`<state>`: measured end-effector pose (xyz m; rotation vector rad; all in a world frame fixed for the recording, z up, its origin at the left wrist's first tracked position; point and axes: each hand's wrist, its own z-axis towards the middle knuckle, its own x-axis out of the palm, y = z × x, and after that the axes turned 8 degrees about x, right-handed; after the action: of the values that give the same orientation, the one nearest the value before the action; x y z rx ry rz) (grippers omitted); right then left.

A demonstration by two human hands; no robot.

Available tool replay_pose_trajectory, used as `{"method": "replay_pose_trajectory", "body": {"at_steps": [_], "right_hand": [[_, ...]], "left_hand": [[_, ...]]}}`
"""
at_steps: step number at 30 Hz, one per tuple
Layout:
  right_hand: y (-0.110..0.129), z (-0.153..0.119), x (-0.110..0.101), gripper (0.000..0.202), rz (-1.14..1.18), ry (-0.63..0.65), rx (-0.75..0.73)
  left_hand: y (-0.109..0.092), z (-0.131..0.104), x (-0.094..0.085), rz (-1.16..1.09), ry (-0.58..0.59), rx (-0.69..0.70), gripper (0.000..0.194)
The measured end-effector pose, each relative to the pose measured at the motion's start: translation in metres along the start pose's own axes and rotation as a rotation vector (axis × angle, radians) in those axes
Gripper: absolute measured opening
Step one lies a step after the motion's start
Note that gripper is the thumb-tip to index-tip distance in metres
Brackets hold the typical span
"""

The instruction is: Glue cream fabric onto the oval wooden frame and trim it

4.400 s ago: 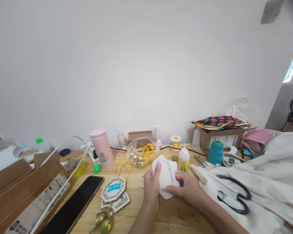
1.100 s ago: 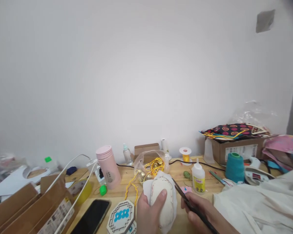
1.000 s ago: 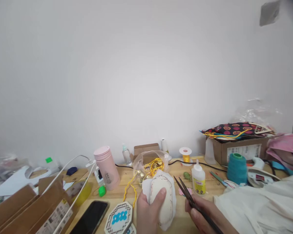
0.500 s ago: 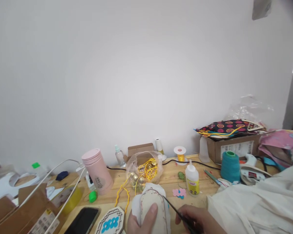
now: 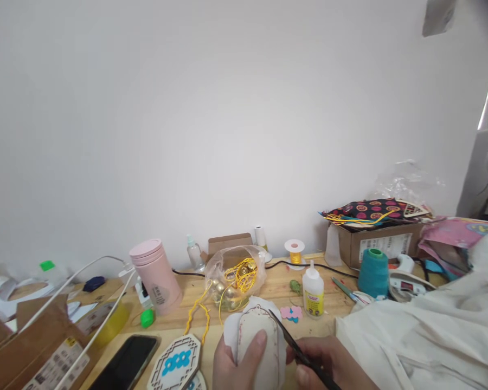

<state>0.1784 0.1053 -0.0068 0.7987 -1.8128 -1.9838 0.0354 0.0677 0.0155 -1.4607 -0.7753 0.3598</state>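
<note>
My left hand [image 5: 238, 362] grips a pale panel [image 5: 264, 355] with an arched top, thumb across its front and white fabric sticking out around its edge. Brownish marks follow the panel's outline. In my right hand [image 5: 321, 357] is a thin black pointed tool [image 5: 293, 344], its tip at the panel's upper right edge. The tool's exact kind is not clear. To the left lies an octagonal lattice ornament [image 5: 178, 362] with blue flower shapes and a yellow cord. Pink and blue flower cut-outs [image 5: 291, 313] lie just beyond the panel.
Behind stand a glue bottle [image 5: 313, 292], a bag of gold bells and yellow cord [image 5: 244, 276], a yellow thread spool [image 5: 295, 253] and a teal thread cone [image 5: 373, 276]. Left are a pink tumbler [image 5: 156, 279], phone [image 5: 124, 363] and cardboard box [image 5: 44, 346]; white cloth [image 5: 431, 336] lies right.
The tool's tip has shifted slightly up along the panel's edge, and my right hand is closer to the panel. The whole view has turned a little to the right.
</note>
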Motion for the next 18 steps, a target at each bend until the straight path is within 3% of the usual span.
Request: {"method": "replay_pose_trajectory", "body": {"at_steps": [6,10,18], "right_hand": [[0.001,0.005,0.000,0.045,-0.027,0.067,-0.013],[-0.005,0.006,0.000,0.047,-0.056,0.025,0.000],[-0.006,0.006,0.001,0.047,-0.065,0.023,-0.022]], "left_hand": [[0.000,0.008,-0.004,0.015,-0.053,-0.043,0.050],[0.001,0.010,-0.004,0.009,-0.025,-0.067,0.053],[0.008,0.015,-0.004,0.019,-0.075,-0.038,0.052]]}}
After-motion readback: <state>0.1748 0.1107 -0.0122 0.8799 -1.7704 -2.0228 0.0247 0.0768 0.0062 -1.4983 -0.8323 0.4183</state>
